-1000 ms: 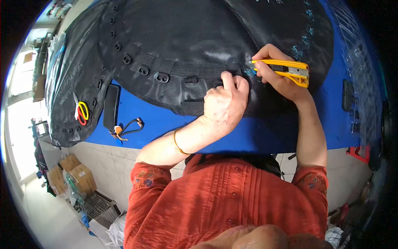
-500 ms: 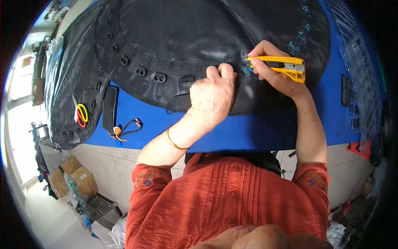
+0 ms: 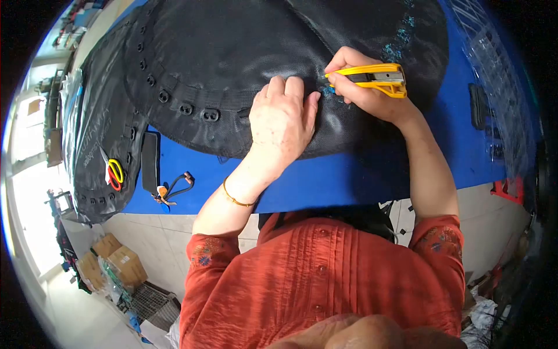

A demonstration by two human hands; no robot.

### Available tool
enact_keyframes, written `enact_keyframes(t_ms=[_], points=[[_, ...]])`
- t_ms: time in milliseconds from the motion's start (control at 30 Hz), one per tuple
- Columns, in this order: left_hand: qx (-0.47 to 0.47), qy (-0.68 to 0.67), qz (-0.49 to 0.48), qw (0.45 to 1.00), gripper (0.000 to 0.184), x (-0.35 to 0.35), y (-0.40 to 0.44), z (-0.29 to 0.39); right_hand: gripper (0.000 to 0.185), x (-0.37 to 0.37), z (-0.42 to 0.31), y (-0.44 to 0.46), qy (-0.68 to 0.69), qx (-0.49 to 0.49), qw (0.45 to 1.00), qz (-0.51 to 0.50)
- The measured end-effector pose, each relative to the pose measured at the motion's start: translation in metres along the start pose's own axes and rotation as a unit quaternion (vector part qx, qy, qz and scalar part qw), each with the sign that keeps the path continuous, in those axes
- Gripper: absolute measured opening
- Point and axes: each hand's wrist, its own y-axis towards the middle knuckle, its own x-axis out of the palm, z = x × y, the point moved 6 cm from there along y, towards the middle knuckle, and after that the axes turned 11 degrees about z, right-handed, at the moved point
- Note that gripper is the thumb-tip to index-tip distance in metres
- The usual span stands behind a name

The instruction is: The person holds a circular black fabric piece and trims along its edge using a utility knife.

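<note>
A large round black mesh trampoline mat (image 3: 232, 49) lies before me, a row of black plastic buckles (image 3: 185, 109) along its edge band. My left hand (image 3: 280, 119) rests flat on that band, thumb apart from the fingers, holding nothing. Just right of it, my right hand (image 3: 363, 93) grips a yellow utility knife (image 3: 378, 75), its tip down at the mat near a small patch of teal thread scraps (image 3: 328, 90). More teal scraps (image 3: 395, 52) are scattered farther back on the right. Whether the blade touches the mat is hidden by my fingers.
Red-and-yellow scissors (image 3: 115, 174) lie on a second black mat (image 3: 93, 145) at left. Beside it on the blue table (image 3: 325, 180) are a black strip (image 3: 150, 160) and a dark cord loop (image 3: 180, 186). Clear plastic wrapping (image 3: 503, 99) lines the right side.
My left hand has gone from a clenched grip on the mat's band to lying flatter, with the thumb out. The knife stays in my right hand; the whole view has shifted slightly.
</note>
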Motion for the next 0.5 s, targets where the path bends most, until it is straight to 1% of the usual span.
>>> enact_keyframes(t_ms=[33, 100, 133, 200, 300, 333, 367, 400, 433, 500], points=[[0.001, 0.000, -0.001, 1.000, 0.024, 0.002, 0.000, 0.000, 0.011, 0.000, 0.002, 0.000, 0.000, 0.000, 1.000, 0.001], [-0.110, -0.088, -0.038, 0.989, 0.027, 0.013, 0.000, -0.010, 0.011, 0.001, 0.001, 0.000, -0.004, -0.019, 1.000, -0.001], [-0.138, -0.080, -0.066, 0.985, 0.027, 0.017, 0.001, -0.013, 0.011, 0.001, 0.003, 0.000, -0.004, -0.019, 1.000, -0.001], [-0.127, -0.063, -0.079, 0.987, 0.025, 0.025, 0.001, -0.018, 0.010, 0.003, 0.001, -0.002, -0.053, -0.091, 0.994, -0.004], [-0.114, -0.046, -0.104, 0.987, 0.020, 0.028, 0.003, -0.020, 0.011, 0.003, 0.001, -0.002, -0.068, -0.113, 0.991, 0.000], [-0.112, -0.047, -0.115, 0.986, 0.017, 0.028, 0.004, -0.020, 0.011, 0.004, 0.000, -0.002, -0.067, -0.113, 0.991, 0.000], [-0.112, -0.047, -0.115, 0.986, 0.017, 0.026, 0.004, -0.021, 0.011, 0.003, 0.001, -0.001, -0.030, -0.072, 0.997, 0.016], [-0.131, -0.075, -0.117, 0.982, 0.017, 0.025, 0.004, -0.023, 0.011, 0.002, 0.003, 0.000, 0.007, -0.031, 0.999, 0.033], [-0.151, -0.103, -0.120, 0.976, 0.017, 0.025, 0.004, -0.025, 0.011, 0.003, 0.002, 0.000, 0.007, -0.030, 0.999, 0.032], [-0.224, -0.143, -0.156, 0.952, 0.019, 0.025, 0.005, -0.033, 0.011, 0.002, 0.002, 0.000, 0.022, -0.006, 0.999, 0.049]])
